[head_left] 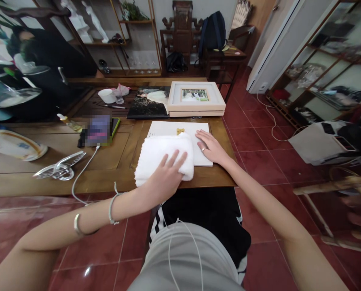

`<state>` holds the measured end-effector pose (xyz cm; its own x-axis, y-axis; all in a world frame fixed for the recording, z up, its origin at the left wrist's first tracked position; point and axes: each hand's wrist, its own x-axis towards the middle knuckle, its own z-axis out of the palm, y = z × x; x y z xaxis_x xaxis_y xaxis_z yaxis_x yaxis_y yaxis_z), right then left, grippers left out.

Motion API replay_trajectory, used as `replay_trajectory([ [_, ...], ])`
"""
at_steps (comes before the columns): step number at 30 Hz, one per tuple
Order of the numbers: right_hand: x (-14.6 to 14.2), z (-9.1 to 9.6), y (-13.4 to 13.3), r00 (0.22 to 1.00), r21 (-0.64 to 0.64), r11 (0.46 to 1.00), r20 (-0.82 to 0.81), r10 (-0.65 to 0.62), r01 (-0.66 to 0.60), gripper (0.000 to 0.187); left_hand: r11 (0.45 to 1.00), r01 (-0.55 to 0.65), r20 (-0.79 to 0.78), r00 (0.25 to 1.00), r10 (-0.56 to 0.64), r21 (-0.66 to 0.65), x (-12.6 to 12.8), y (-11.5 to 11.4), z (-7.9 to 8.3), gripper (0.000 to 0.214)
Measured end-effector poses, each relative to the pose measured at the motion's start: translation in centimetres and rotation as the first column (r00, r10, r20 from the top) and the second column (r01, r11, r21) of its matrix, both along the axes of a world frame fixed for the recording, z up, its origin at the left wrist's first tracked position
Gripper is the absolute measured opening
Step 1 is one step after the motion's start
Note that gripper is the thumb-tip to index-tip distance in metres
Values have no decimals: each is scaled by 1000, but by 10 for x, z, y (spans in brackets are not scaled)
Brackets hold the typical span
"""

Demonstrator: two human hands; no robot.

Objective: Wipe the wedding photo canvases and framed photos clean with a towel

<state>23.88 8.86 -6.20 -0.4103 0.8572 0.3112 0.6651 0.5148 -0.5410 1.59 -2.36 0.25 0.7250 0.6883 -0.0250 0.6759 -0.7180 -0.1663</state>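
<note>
A folded white towel (160, 151) lies on a white album or book (180, 129) at the near right end of a wooden table (113, 161). My left hand (166, 176) rests flat on the towel's near right part, fingers spread. My right hand (210, 146) lies flat on the white album beside the towel, fingers stretched out, a ring on one finger. Neither hand grips anything.
Two stacked picture frames (196, 101) and a dark photo print (148, 106) sit behind the album. A phone (99, 130), small bottle (69, 122), white cup (106, 95), plate (13, 144), clear plastic piece (60, 167) and a cable lie to the left. Red tile floor surrounds the table.
</note>
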Motion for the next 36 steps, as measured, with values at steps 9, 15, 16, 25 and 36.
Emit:
replay_trajectory([
  [9,1,-4,1,1000,10,1000,6,3,-3,43,993,-122,82,989,122,-3,-1,79,-6,34],
  [15,0,-4,1,1000,5,1000,-3,8,-8,44,977,-207,83,974,210,-44,-8,131,-13,42],
  [16,0,-5,1,1000,4,1000,-8,9,-9,44,977,-209,75,975,211,-36,-8,134,-13,42],
  [25,0,-6,2,1000,-3,1000,-22,16,-16,44,981,-193,-104,976,193,12,9,60,3,37],
  [36,-1,-3,1,1000,8,1000,4,8,-8,44,995,-95,12,995,95,-9,3,26,8,36],
])
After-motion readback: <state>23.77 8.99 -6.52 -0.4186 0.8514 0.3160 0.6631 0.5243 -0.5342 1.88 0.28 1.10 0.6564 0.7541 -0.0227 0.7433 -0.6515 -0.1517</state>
